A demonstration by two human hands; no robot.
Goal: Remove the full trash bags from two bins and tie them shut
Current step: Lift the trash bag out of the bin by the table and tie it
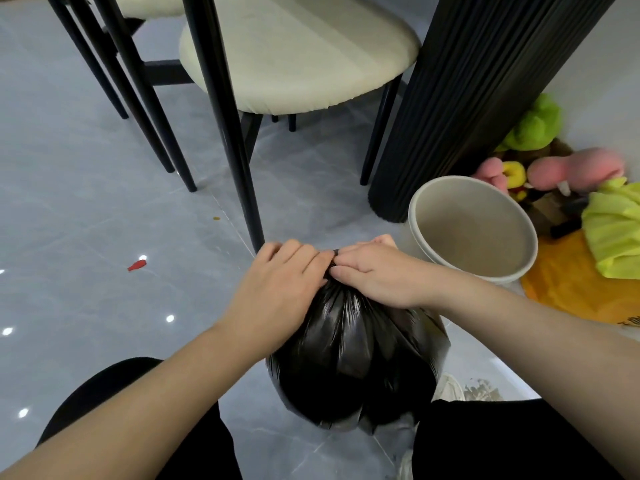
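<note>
— Where's the bag?
— The black trash bag [353,358] stands upright on the floor between my knees, its gathered neck rising toward 12 o'clock, equally near both hands.
— And your grip?
— My left hand [277,271] and right hand [374,271] both curl tight, pinching that neck. The empty bin [450,233] sits at 2 o'clock.

Single head-worn wide-angle cam, looking forward and steeply down, close over the floor [69,237]. Left hand [277,278] and right hand [377,275] meet near centre on the trash bag [346,358], which fills 6 o'clock; bin [478,230] at 3, chair legs [218,98] at 11.
</note>
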